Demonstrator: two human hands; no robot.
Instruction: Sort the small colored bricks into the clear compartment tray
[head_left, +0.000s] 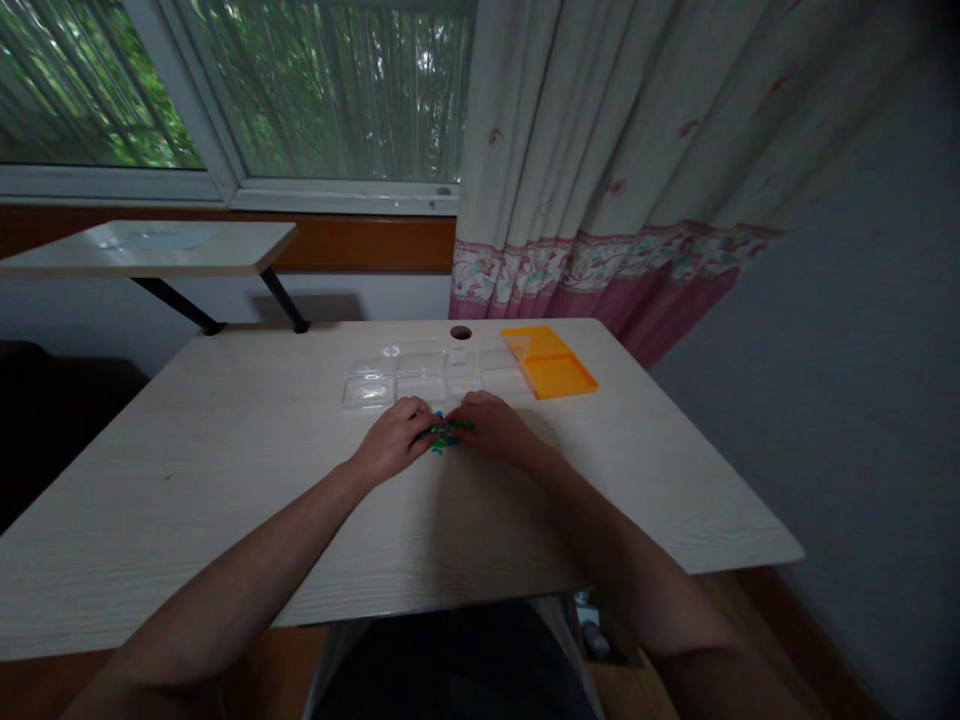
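Note:
A small pile of green and blue pieces (pixel 444 434) lies on the table just in front of a clear plastic compartment box (pixel 420 386). My left hand (pixel 394 437) reaches it from the left, its fingers bent and closed at the pile's edge. From the right, my right hand (pixel 491 428) curls its fingers over the same pieces, with some green showing beneath the fingertips. The pieces are too small to name their kind, and the fingers partly hide them. A few tiny yellow bits (pixel 464 386) sit in one compartment of the box.
An orange plastic tray (pixel 559 362) adjoins the box's right end. Behind the box is a round cable hole (pixel 460 333) in the pale wooden table (pixel 247 470). A raised shelf (pixel 225 250) on black legs stands at the back left; a curtain (pixel 570 150) hangs behind the table.

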